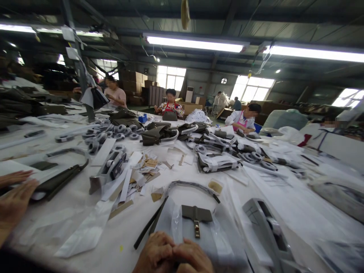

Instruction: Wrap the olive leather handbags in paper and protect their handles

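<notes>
An olive handbag point(196, 213) lies in front of me, covered largely by a translucent white wrapping sheet point(209, 239). Its flap with a brass-coloured clasp shows, and the plastic-covered handle point(190, 184) arches away from me. At the near edge of the bag, my left hand point(156, 251) has its fingers curled onto the sheet. Close against it, my right hand point(192, 257) is bent over the same edge, also closed. The fingertips and lower palms are partly hidden.
A grey tape dispenser point(267, 231) stands at right, another dispenser point(112, 167) at left. Paper scraps point(146, 168) lie between. Piled handbags point(159, 133) and tape rolls point(96, 144) are farther back. A co-worker's hands point(17, 197) handle another bag at far left. People sit opposite.
</notes>
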Demonstrator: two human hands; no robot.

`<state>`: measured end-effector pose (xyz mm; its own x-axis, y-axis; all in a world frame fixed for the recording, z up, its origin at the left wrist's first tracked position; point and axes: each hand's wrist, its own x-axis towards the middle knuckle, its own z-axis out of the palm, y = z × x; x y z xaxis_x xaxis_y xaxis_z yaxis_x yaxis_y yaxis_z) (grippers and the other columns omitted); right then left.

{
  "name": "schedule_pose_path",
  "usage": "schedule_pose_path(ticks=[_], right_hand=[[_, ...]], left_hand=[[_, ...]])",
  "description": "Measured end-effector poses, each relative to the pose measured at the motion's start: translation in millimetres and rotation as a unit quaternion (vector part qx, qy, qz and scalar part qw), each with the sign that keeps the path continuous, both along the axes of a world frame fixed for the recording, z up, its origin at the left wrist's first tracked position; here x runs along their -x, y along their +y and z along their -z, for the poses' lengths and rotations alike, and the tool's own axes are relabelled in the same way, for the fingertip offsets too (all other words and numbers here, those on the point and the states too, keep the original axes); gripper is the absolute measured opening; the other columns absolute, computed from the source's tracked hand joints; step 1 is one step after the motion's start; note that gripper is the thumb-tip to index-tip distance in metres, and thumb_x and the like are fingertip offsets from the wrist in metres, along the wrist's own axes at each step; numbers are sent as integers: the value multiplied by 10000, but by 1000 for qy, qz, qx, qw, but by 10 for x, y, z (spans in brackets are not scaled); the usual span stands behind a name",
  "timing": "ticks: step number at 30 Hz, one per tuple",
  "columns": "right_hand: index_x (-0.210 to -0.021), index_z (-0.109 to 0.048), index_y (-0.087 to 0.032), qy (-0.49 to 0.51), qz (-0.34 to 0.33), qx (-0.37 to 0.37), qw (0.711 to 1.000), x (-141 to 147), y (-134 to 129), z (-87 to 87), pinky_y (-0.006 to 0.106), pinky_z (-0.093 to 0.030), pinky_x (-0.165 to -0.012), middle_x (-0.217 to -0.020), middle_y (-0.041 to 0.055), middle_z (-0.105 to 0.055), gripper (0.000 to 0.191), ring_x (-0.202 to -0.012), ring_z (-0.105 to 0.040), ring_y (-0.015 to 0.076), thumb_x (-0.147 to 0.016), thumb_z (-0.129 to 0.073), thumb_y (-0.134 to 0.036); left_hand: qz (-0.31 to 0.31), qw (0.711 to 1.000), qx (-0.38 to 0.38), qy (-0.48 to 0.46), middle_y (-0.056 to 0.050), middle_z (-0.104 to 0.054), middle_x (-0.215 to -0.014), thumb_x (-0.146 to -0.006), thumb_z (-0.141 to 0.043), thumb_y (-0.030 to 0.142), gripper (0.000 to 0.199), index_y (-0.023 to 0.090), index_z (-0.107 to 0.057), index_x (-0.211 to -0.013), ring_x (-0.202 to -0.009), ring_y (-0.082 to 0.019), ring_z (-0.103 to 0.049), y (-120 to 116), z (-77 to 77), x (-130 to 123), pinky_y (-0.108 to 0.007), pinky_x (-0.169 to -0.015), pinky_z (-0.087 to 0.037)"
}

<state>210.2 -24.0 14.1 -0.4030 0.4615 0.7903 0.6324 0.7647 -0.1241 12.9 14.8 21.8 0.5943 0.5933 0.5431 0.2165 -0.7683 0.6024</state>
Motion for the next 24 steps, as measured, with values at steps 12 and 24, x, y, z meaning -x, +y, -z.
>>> schedule_pose_path(ticks=[12,24], right_hand=[[-880,-532,-219,0,-72,145,987,14,-173,-430,349,-514,-859,-842,31,-699,122,-813,-662,155,-918,-430,-164],[-883,-525,-210,0,-46,181,982,43,-270,-493,301,-402,-656,-723,12,-600,203,-645,-522,159,-877,-400,-49]], left_hand=[[-112,971,210,2,-31,-666,-866,-922,-557,301,125,198,-626,-906,-862,-193,-609,-118,-117,-26,-315,-818,-461],[-113,992,12,62,-2,-630,-803,-884,-664,225,92,199,-648,-797,-828,-168,-570,-136,-39,-116,-323,-796,-394]])
